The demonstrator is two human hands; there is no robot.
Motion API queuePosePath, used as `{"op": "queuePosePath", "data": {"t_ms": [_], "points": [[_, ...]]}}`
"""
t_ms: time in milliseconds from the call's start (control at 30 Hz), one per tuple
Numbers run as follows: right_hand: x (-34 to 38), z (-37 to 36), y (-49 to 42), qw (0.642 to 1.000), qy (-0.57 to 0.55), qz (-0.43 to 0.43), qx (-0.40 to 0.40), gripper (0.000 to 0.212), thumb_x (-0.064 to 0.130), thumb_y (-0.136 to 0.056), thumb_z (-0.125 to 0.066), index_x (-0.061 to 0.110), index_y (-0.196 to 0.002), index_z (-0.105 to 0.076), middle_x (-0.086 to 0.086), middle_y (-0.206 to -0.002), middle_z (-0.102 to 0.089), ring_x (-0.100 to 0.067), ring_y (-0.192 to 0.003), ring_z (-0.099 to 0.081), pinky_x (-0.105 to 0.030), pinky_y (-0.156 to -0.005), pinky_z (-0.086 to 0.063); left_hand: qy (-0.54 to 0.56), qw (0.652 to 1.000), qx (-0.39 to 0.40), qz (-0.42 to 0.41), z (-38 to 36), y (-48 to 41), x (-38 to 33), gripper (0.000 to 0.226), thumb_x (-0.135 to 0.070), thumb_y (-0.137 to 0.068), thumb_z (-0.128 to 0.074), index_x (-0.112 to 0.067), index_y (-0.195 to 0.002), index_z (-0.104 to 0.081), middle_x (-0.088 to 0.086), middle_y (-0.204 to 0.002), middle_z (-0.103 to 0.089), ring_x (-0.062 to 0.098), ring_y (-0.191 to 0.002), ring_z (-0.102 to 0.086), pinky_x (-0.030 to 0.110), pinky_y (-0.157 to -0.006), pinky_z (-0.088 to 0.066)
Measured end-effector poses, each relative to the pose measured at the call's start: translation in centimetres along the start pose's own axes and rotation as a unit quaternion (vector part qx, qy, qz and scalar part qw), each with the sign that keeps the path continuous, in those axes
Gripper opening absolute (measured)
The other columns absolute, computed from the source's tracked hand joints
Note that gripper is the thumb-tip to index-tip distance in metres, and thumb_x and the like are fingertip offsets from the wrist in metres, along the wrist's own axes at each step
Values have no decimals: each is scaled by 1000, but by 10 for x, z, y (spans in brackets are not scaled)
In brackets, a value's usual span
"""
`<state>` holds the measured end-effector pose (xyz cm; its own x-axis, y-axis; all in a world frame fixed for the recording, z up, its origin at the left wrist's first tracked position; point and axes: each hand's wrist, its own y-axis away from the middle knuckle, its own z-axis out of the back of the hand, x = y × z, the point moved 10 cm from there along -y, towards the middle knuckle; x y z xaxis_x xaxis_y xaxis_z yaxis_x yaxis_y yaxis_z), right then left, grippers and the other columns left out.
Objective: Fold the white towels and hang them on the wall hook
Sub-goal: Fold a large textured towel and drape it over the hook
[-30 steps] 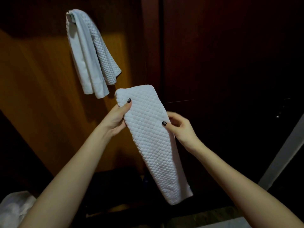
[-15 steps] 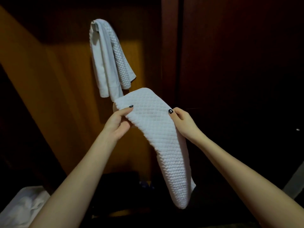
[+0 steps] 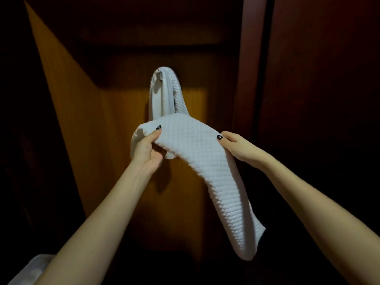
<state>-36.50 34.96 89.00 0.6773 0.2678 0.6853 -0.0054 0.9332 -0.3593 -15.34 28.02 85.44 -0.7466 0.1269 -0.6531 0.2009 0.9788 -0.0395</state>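
Wooden wall, hung towel — folded towel held

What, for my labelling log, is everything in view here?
held towel: 1, white, centre, between both hands, long end hanging lower right.
hung towel: 1, white, upper centre, behind the held towel.
wall hook: 1, metallic, peeking out at the hung towel's top.
wood panel: 1, lit orange-brown, behind the towels.
dark panels: reddish-brown, right side; count unclear.
white cloth: 1, white, bottom-left corner, blurred.
left hand: 1, grips the held towel's left end.
right hand: 1, pinches its right edge.
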Motion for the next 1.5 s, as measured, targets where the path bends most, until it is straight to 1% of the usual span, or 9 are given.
{"op": "queuePosePath", "data": {"t_ms": [333,500,600,867,1100,1233,1333,1400,1500], "points": [[48,16,-94,993,-44,94,-65,49,47,-94,-53,2,-72,-50,-1,-62,-44,-10,-51,-39,-23,-49,-27,-26,995,-10,-94,-17,-43,-77,8,-4,-90,-61,-8,-96,-61,12,-106,-67,24,-96,-65,41,-88,-53],[90,33,-157,984,-47,168,-48,39,28,-95,-58,26,-134,-55,-1,-110,-64,-14,-92,-59,-27,-74,-46,-52,982,15,-181,-23,-82,-134,2,-13,-93,-59,-13,-93,-62,5,-98,-69,16,-94,-66,30,-86,-54],[105,45,-202,979,-72,173,-75,27,22,-96,-57,30,-122,-65,-27,-90,-66,-23,-68,-51,-33,-56,-39,-125,967,16,-220,-25,-109,-164,5,-17,-93,-60,-16,-90,-64,-1,-86,-72,10,-85,-68,23,-74,-53],[113,63,-313,977,-84,151,-129,18,17,-98,-53,22,-101,-70,6,-89,-71,1,-68,-65,-13,-54,-48,-244,924,-27,-293,-38,-190,-211,15,-25,-94,-59,-15,-99,-68,4,-96,-71,10,-81,-67,20,-66,-50],[90,61,-390,968,-172,145,-108,17,12,-94,-57,14,-104,-71,5,-88,-75,-8,-83,-70,-19,-68,-54,-434,760,3,-483,-32,-237,-223,22,-13,-93,-59,-16,-114,-67,-4,-108,-67,1,-96,-62,9,-78,-48],[84,51,-409,960,-217,149,-94,18,16,-96,-55,13,-107,-70,0,-97,-73,-11,-91,-69,-21,-73,-54,-532,603,-44,-593,-37,-238,-216,41,-19,-79,-72,-17,-114,-52,-1,-113,-51,14,-107,-47,35,-88,-47],[86,47,-414,962,-215,144,-91,17,17,-97,-54,13,-103,-70,2,-91,-73,-10,-87,-68,-21,-72,-54,-546,636,-29,-544,-50,-255,-219,77,-30,-72,-80,-29,-134,-35,-4,-132,-40,8,-120,-38,33,-100,-38],[91,46,-416,963,-211,145,-90,16,17,-97,-54,13,-100,-70,2,-90,-73,-9,-86,-68,-21,-73,-54,-579,654,19,-486,-63,-273,-217,56,-34,-74,-77,-31,-123,-52,-11,-113,-57,9,-102,-55,38,-88,-50],[99,53,-417,960,-220,136,-109,15,17,-96,-56,14,-96,-70,2,-88,-73,-9,-83,-69,-22,-73,-55,-600,576,-5,-555,-81,-257,-228,17,-25,-81,-64,-25,-98,-65,-8,-96,-62,18,-84,-60,38,-69,-49]]}}
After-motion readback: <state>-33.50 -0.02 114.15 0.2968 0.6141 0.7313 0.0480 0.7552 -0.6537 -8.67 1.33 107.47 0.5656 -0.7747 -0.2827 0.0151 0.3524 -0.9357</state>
